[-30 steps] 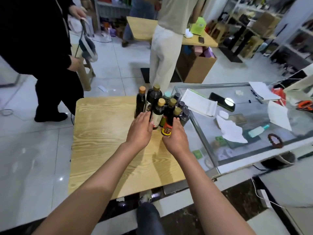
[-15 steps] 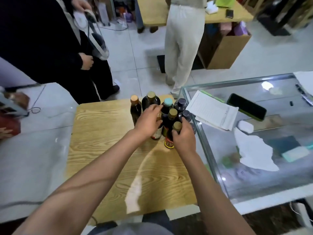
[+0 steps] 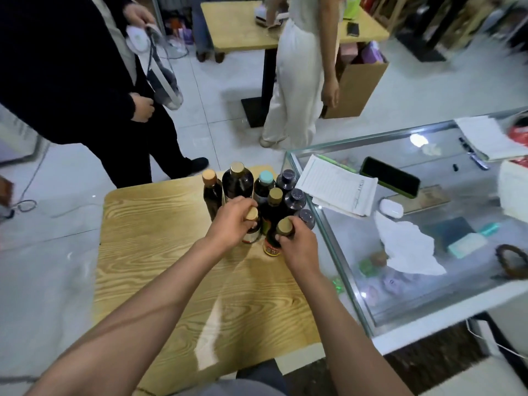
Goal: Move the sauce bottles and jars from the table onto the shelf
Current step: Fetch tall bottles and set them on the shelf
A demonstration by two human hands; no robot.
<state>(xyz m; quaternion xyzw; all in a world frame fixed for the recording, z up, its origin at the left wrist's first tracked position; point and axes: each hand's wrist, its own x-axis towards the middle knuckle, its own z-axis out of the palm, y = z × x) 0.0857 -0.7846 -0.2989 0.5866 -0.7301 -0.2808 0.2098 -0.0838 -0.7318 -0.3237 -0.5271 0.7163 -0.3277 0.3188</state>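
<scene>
A person in dark clothes [image 3: 71, 81] stands far off to the left of both hands, past the wooden table [image 3: 160, 252].

The left hand [image 3: 231, 221] is on a small dark bottle with a gold cap [image 3: 252, 215]. The fingers wrap around the neck, just under the cap, so this hand is closed on the bottle. The bottle stands up on the table. Just past this hand are a thin brown-capped bottle [image 3: 211, 192] and a big dark bottle [image 3: 237, 181], both standing up.

Between the two hands and a little further away stands another gold-capped bottle [image 3: 275, 200]. Behind it is a bottle with a light blue cap [image 3: 265, 181].

The right hand [image 3: 300, 247] is closed around the bottle with a red label [image 3: 281, 232]. The fingers hold it near the top, under its gold cap. It stands on the table too, just beside the left hand's bottle.

To the right of this hand are three dark-capped jars [image 3: 295, 197], close together. Next to them is a glass counter [image 3: 400, 281] with papers [image 3: 337, 187] and a phone [image 3: 390, 177] on top.
</scene>
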